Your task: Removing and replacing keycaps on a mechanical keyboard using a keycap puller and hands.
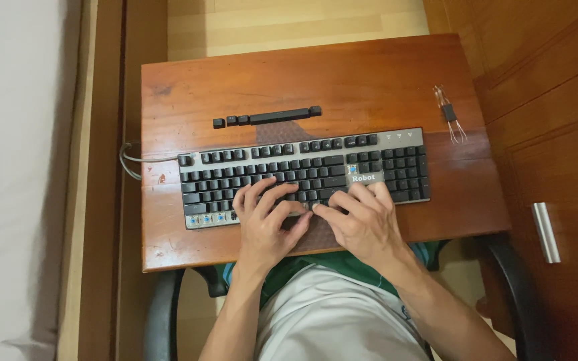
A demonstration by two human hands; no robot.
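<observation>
both hands side by side, fingers curled

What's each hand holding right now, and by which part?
Cannot tell that anything is held. The left hand and right hand rest on the bottom row of the keyboard; their fingers meet there and hide what lies between them.

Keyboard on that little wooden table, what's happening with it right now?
A seated person has both hands on the front edge of a black keyboard lying on a small wooden table. The left hand and right hand rest near the bottom row, where several keycaps are missing at the left end and bare switches show. A row of removed keycaps, including the long bar, lies on the table behind the keyboard. A small wire tool sits off to the right, untouched.
</observation>
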